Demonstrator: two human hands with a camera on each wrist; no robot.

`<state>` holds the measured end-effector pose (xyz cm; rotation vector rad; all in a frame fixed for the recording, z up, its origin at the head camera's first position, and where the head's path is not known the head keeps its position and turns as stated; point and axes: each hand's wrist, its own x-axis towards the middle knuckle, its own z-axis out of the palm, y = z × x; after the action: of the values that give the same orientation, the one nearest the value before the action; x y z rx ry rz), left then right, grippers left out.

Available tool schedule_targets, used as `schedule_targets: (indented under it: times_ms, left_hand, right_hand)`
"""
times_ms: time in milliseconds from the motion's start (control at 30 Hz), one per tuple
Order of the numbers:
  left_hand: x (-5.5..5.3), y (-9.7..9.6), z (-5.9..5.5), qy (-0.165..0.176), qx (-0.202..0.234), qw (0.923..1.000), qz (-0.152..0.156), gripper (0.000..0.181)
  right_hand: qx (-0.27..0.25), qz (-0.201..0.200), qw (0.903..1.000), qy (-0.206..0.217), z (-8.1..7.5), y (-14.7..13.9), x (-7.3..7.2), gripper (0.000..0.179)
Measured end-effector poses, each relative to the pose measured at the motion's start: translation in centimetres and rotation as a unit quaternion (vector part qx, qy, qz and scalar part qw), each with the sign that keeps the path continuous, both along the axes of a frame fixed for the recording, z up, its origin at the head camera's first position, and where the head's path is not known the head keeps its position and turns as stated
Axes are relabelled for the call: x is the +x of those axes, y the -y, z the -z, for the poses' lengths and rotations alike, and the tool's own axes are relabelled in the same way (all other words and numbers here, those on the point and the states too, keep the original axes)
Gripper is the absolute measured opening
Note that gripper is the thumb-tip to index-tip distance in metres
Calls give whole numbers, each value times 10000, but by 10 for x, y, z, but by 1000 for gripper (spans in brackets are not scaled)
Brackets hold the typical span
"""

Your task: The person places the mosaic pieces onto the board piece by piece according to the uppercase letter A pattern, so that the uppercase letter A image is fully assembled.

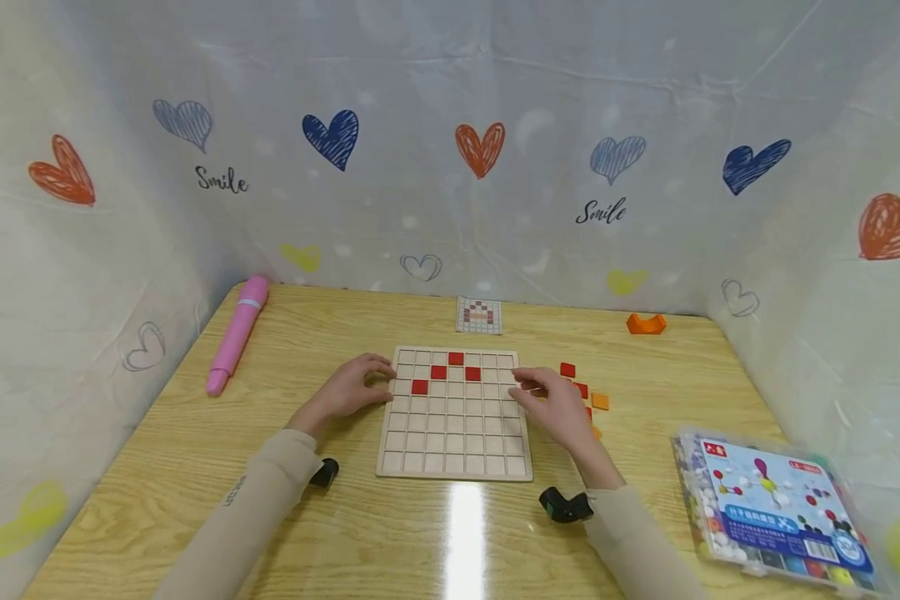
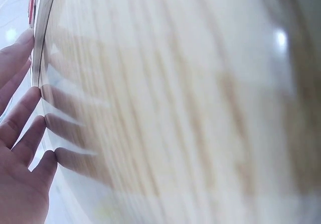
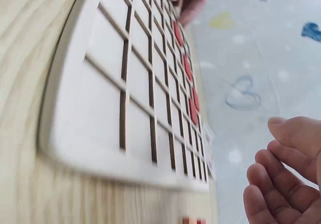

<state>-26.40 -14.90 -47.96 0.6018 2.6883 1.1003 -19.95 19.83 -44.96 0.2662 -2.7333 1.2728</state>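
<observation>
"How many red tiles (image 1: 456, 358)?"
"Four on one grid board (image 1: 455, 437), three visible beside it."
"Orange tiles (image 1: 600, 402)?"
"Two visible."
"Others?"
"One pattern card (image 1: 479, 317), one pink wand (image 1: 235, 337), one orange U-shaped piece (image 1: 647, 327), one boxed model kit (image 1: 780, 504), two hands (image 1: 354, 386)."

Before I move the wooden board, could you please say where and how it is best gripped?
I would grip the board by its left and right edges, coming in from both sides: it is thin and lies flat on the table, with four red tiles in its grid, so a level hold seems safest.
</observation>
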Motion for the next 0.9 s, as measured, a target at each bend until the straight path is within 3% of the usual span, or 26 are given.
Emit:
schedule_targets:
  times_ms: [100, 300, 633, 900]
  left_hand:
    - [0, 1, 0, -33, -9, 10000, 5, 33]
    - [1, 4, 0, -18, 38, 10000, -17, 33]
    - [0, 2, 0, -40, 63, 10000, 24, 34]
    - [1, 2, 0, 11, 14, 10000, 23, 35]
  right_hand:
    - [-16, 376, 9993, 21, 0, -20, 12, 35]
    - [83, 1085, 9930, 453, -2, -56, 31, 40]
    - [447, 1406, 9854, 846, 5, -87, 38, 43]
    - [648, 1273, 9819, 1246, 11, -89, 38, 43]
